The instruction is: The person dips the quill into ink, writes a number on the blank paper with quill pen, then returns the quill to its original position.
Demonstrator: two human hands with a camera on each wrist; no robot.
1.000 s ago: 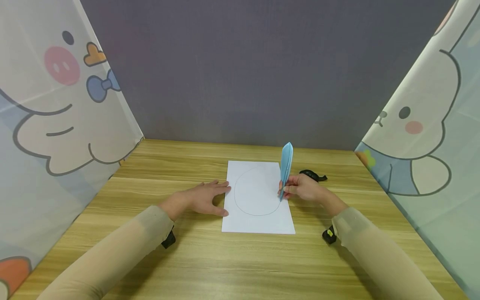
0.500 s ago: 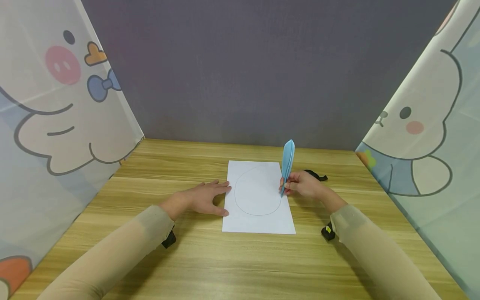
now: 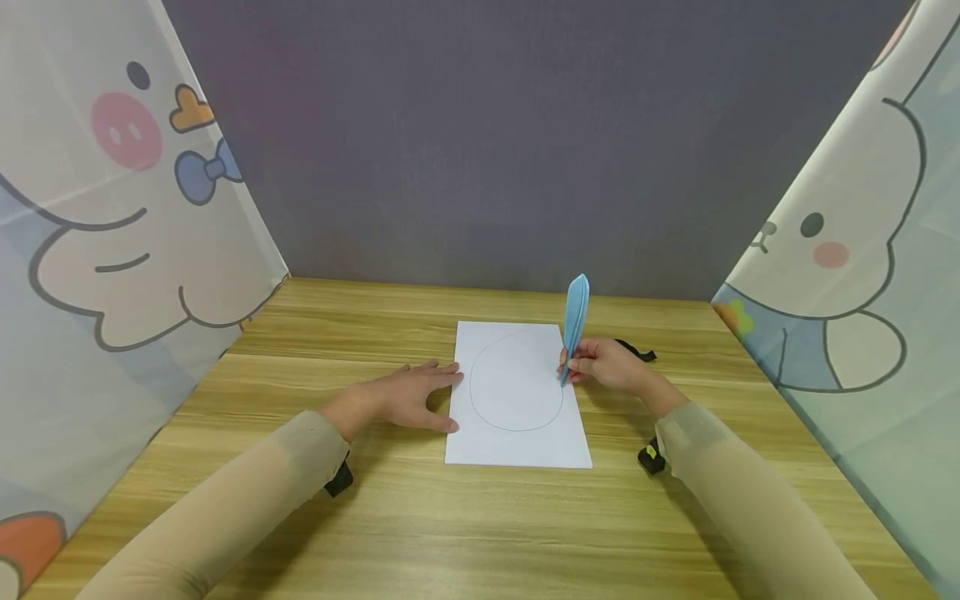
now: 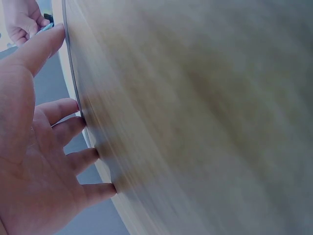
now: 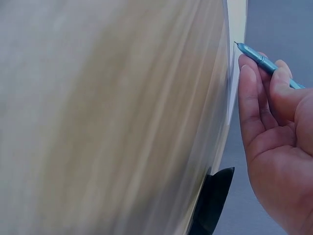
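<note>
A white sheet of paper [image 3: 517,450] lies on the wooden table, bearing a thin rounded outline [image 3: 516,431] that is broken at the upper right. My left hand [image 3: 408,397] rests flat with fingers spread, its fingertips and thumb on the sheet's left edge. At the right edge, my right hand [image 3: 609,367] pinches a light blue pen with a feather-shaped top [image 3: 576,312] between thumb and fingers. The pen stands nearly upright, its tip at the upper end of the line's right side. In the right wrist view, the pen's narrow barrel [image 5: 264,63] and fine point show.
Behind my right hand lies a black strap-like object [image 3: 636,350], partly hidden by the hand. A dark grey panel [image 3: 495,150] rises at the table's back edge. Printed cartoon cloths [image 3: 832,333] hang along both sides.
My right hand and the pen have moved a short way up the sheet's right side, away from me. The drawn line there reaches higher. My left hand stays in place.
</note>
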